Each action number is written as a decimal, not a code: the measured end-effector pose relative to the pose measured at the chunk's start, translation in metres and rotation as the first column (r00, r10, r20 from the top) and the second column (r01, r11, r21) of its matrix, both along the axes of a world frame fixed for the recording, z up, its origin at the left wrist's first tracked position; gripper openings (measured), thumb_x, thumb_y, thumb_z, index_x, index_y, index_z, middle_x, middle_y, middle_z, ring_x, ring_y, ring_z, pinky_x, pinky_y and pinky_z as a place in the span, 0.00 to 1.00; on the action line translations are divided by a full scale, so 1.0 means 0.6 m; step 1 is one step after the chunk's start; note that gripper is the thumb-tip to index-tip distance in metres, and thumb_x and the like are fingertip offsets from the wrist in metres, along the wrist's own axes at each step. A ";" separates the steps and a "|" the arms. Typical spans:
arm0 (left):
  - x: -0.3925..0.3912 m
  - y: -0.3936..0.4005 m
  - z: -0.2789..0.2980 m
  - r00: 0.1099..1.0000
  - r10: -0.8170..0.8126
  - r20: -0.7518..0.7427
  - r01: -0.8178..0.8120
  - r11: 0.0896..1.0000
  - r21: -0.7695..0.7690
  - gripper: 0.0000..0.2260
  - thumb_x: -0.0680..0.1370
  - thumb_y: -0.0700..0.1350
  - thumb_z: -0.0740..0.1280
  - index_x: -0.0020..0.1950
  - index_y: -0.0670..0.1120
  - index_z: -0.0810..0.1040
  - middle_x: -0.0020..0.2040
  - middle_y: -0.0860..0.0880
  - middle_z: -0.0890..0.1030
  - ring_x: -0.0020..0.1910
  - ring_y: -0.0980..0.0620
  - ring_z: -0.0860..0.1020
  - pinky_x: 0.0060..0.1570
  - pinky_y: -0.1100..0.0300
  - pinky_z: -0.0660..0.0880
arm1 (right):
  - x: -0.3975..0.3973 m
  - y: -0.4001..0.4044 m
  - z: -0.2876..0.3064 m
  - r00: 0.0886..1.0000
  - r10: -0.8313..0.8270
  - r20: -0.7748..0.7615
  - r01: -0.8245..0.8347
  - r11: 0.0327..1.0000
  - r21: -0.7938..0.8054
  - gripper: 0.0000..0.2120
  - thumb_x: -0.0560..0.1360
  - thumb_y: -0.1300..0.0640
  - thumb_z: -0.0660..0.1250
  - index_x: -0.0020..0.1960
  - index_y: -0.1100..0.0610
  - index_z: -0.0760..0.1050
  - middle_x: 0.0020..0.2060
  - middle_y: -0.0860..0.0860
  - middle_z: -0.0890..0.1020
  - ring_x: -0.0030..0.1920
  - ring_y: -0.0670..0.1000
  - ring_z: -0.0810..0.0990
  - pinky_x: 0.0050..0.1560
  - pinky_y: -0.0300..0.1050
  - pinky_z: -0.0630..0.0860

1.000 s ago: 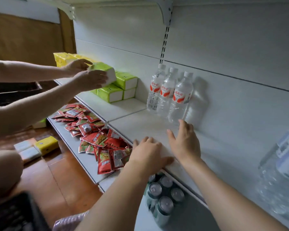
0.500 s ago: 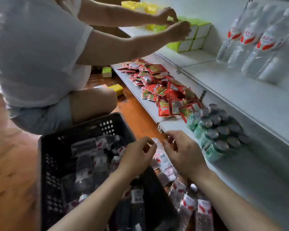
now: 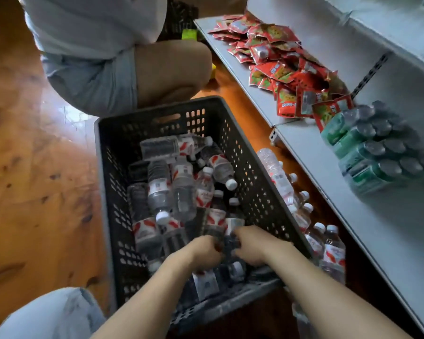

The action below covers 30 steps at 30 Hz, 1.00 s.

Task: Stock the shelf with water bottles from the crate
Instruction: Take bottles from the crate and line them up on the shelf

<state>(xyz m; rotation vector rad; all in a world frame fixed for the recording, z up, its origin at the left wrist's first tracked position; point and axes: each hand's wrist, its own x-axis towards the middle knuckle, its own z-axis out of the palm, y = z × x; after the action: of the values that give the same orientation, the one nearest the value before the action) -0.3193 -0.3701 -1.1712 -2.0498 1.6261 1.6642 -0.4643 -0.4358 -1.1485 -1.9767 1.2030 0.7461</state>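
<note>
A dark plastic crate (image 3: 230, 133) stands on the wooden floor, holding several clear water bottles (image 3: 184, 189) with red-and-white labels, lying jumbled. Both my hands are down inside its near end. My left hand (image 3: 206, 252) curls its fingers round a bottle low in the pile. My right hand (image 3: 252, 245) grips another bottle (image 3: 233, 225) just beside it. The picture is blurred there, so the held bottles are mostly hidden. The white lower shelf (image 3: 389, 241) runs along the right.
More water bottles (image 3: 279, 179) lie on the floor between crate and shelf. Green shrink-wrapped cans (image 3: 367, 152) and a heap of red snack packets (image 3: 279, 67) sit on the shelf. Another person (image 3: 96, 45) crouches just beyond the crate. My knee (image 3: 52, 314) is at bottom left.
My view swung down from the upper shelf to the crate. Both hands left the shelf edge, dropped into the crate and closed on bottles.
</note>
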 end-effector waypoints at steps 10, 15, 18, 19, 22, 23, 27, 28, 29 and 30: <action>0.009 -0.001 -0.018 0.930 -0.358 0.088 0.335 0.920 0.204 0.27 0.72 0.53 0.76 0.68 0.49 0.75 0.64 0.48 0.78 0.60 0.46 0.77 0.53 0.53 0.76 | 0.019 0.000 -0.034 0.910 0.364 -0.199 -0.309 0.915 0.261 0.21 0.76 0.51 0.70 0.68 0.52 0.75 0.62 0.53 0.79 0.58 0.56 0.78 0.62 0.56 0.77; 0.012 0.007 -0.002 0.932 -0.354 0.077 0.335 0.923 0.192 0.38 0.68 0.58 0.78 0.74 0.50 0.69 0.70 0.49 0.74 0.67 0.47 0.74 0.65 0.50 0.74 | 0.012 0.005 0.008 0.930 0.354 -0.097 -0.336 0.928 0.159 0.20 0.73 0.49 0.75 0.61 0.54 0.76 0.53 0.51 0.80 0.50 0.54 0.78 0.51 0.51 0.78; 0.036 0.000 0.038 0.955 -0.294 -0.032 0.295 0.947 0.126 0.44 0.64 0.60 0.80 0.76 0.54 0.66 0.71 0.54 0.72 0.67 0.49 0.73 0.63 0.54 0.73 | -0.004 -0.002 0.078 0.962 0.270 0.043 -0.273 0.956 0.106 0.15 0.74 0.45 0.72 0.57 0.49 0.74 0.45 0.44 0.75 0.44 0.47 0.74 0.41 0.43 0.71; 0.043 -0.004 0.058 0.957 -0.282 -0.069 0.288 0.954 0.088 0.44 0.63 0.60 0.80 0.75 0.55 0.66 0.68 0.55 0.73 0.65 0.51 0.74 0.61 0.56 0.74 | -0.011 -0.005 0.101 0.966 0.242 0.089 -0.249 0.965 0.078 0.13 0.75 0.44 0.71 0.55 0.47 0.74 0.43 0.42 0.74 0.42 0.44 0.73 0.40 0.42 0.69; 0.056 -0.026 0.120 0.952 -0.249 -0.177 0.240 0.968 -0.069 0.39 0.66 0.60 0.79 0.73 0.56 0.69 0.64 0.58 0.76 0.62 0.54 0.76 0.62 0.57 0.75 | -0.032 -0.026 0.167 0.973 0.078 0.218 -0.079 0.997 -0.006 0.10 0.73 0.41 0.69 0.52 0.43 0.74 0.44 0.41 0.77 0.45 0.41 0.76 0.47 0.44 0.75; 0.056 -0.033 0.142 0.949 -0.210 -0.235 0.190 0.976 -0.105 0.35 0.68 0.59 0.79 0.72 0.55 0.70 0.61 0.58 0.78 0.60 0.56 0.77 0.60 0.59 0.77 | -0.041 -0.033 0.190 0.964 0.007 0.266 0.001 1.000 -0.030 0.11 0.73 0.40 0.69 0.52 0.42 0.75 0.46 0.40 0.78 0.48 0.41 0.77 0.51 0.45 0.76; 0.050 -0.056 0.216 0.823 0.013 -0.568 -0.124 0.980 -0.156 0.23 0.74 0.49 0.77 0.67 0.52 0.76 0.56 0.53 0.85 0.55 0.54 0.83 0.55 0.58 0.79 | -0.064 -0.047 0.268 0.827 -0.199 0.526 0.314 0.939 -0.139 0.17 0.71 0.36 0.68 0.57 0.39 0.77 0.51 0.40 0.82 0.53 0.41 0.79 0.57 0.45 0.77; 0.046 -0.062 0.232 0.779 0.042 -0.626 -0.180 0.971 -0.159 0.22 0.75 0.47 0.76 0.68 0.50 0.76 0.59 0.50 0.84 0.58 0.50 0.83 0.60 0.53 0.79 | -0.068 -0.048 0.285 0.772 -0.227 0.593 0.382 0.912 -0.148 0.16 0.72 0.38 0.68 0.57 0.40 0.78 0.51 0.40 0.82 0.52 0.42 0.80 0.57 0.45 0.77; 0.042 -0.068 0.248 0.735 0.057 -0.675 -0.222 0.962 -0.160 0.22 0.76 0.46 0.75 0.69 0.48 0.76 0.60 0.47 0.84 0.60 0.47 0.82 0.62 0.48 0.78 | -0.072 -0.048 0.301 0.720 -0.252 0.646 0.440 0.886 -0.145 0.14 0.74 0.42 0.69 0.59 0.42 0.78 0.50 0.41 0.83 0.51 0.42 0.81 0.55 0.44 0.78; 0.038 -0.074 0.262 0.695 0.069 -0.715 -0.258 0.953 -0.159 0.21 0.77 0.45 0.74 0.69 0.47 0.76 0.61 0.45 0.83 0.60 0.44 0.82 0.62 0.44 0.78 | -0.076 -0.048 0.317 0.673 -0.267 0.689 0.487 0.862 -0.142 0.13 0.76 0.47 0.70 0.61 0.43 0.78 0.50 0.42 0.84 0.50 0.43 0.82 0.53 0.43 0.79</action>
<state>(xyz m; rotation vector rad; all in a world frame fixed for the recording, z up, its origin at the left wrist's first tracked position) -0.2964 -0.4142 -1.0140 -1.7816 1.9598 2.6890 -0.5100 -0.4643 -0.9586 -1.8724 1.2646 -0.3795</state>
